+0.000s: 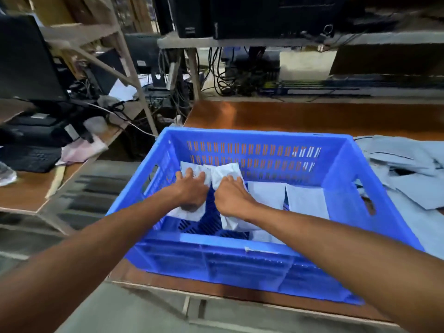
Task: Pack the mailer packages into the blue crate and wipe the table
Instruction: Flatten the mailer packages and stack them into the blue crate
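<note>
A blue crate (341, 164) stands on the brown table (288, 116). Both my hands reach inside it. My left hand (191, 188) grips a white mailer package (189, 168) at the crate's left. My right hand (231, 195) grips a second white mailer (225, 171) beside it, the two packages almost touching. More white mailers (305, 200) lie flat on the crate floor to the right. A pile of grey mailer packages (408, 174) rests on the table just right of the crate.
A lower desk on the left carries a black keyboard (28, 158), a monitor (26, 58) and cables. A shelf with dark equipment (240, 18) runs behind the table. A metal rack leg (134, 75) slants at the back left.
</note>
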`<state>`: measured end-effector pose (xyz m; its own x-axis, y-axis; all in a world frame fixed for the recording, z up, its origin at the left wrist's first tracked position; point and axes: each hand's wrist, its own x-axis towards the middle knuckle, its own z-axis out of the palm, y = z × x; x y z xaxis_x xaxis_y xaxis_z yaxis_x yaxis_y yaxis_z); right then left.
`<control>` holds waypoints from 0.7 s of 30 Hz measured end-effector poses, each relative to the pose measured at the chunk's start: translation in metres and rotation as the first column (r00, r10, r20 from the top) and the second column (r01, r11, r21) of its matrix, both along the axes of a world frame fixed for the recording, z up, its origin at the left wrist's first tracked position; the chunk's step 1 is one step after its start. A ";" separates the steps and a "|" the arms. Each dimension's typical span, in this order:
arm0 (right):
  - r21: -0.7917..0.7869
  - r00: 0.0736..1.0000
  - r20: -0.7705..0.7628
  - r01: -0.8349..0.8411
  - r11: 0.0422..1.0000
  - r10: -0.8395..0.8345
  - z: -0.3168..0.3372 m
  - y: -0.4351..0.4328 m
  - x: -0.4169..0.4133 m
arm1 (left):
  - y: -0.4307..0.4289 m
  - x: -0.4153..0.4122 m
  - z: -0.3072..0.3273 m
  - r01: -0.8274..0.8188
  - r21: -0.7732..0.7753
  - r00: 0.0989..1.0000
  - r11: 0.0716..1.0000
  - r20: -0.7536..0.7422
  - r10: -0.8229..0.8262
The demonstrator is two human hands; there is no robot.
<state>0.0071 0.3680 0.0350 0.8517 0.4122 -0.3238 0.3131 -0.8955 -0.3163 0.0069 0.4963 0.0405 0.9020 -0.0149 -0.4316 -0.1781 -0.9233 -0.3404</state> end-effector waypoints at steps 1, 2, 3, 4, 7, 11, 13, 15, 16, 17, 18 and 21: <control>-0.071 0.999 -0.028 -0.024 0.997 0.022 -0.005 0.006 0.002 | 0.001 0.004 -0.004 0.001 -0.004 0.996 1.000 -0.090 -0.001; -0.153 0.996 -0.068 -0.066 0.986 0.056 -0.010 0.010 0.004 | 0.003 0.008 -0.009 -0.015 -0.029 0.982 0.999 -0.190 0.009; -0.210 0.989 -0.127 -0.099 0.973 0.074 -0.012 0.012 0.005 | 0.005 0.011 -0.014 -0.042 -0.058 0.960 0.997 -0.279 0.025; -0.246 0.978 -0.193 -0.128 0.961 0.080 -0.012 0.012 0.005 | 0.008 0.015 -0.020 -0.072 -0.072 0.937 0.995 -0.346 0.043; -0.308 0.958 -0.254 -0.209 0.928 0.132 -0.013 -0.001 0.014 | 0.016 0.016 -0.025 -0.143 -0.072 0.902 0.987 -0.419 0.100; -0.352 0.940 -0.272 -0.297 0.888 0.207 -0.022 -0.030 0.023 | 0.018 0.011 -0.024 -0.088 -0.050 0.910 0.995 -0.410 0.059; -0.339 0.941 -0.231 -0.317 0.886 0.249 -0.030 -0.031 0.023 | 0.021 0.013 -0.031 -0.082 -0.049 0.920 0.995 -0.387 0.057; -0.317 0.945 -0.158 -0.324 0.892 0.287 -0.034 -0.025 0.024 | 0.023 0.014 -0.034 -0.099 -0.043 0.921 0.994 -0.383 0.075; -0.309 0.947 -0.131 -0.320 0.896 0.293 -0.036 -0.021 0.026 | 0.024 0.015 -0.034 -0.097 -0.032 0.923 0.995 -0.376 0.078; -0.308 0.951 -0.120 -0.310 0.899 0.286 -0.037 -0.018 0.027 | 0.025 0.016 -0.034 -0.089 -0.021 0.927 0.996 -0.368 0.075; -0.314 0.955 -0.128 -0.297 0.902 0.269 -0.039 -0.018 0.028 | 0.025 0.017 -0.033 -0.088 -0.007 0.930 0.996 -0.359 0.080; -0.336 0.951 -0.152 -0.304 0.892 0.268 -0.032 -0.030 0.030 | 0.019 0.021 -0.024 -0.085 0.021 0.948 0.996 -0.306 0.088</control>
<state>0.0375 0.3381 0.0027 0.6700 0.4769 -0.5689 0.5559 -0.8302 -0.0413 0.0277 0.5151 0.0165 0.7241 0.0617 -0.6870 -0.1946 -0.9372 -0.2893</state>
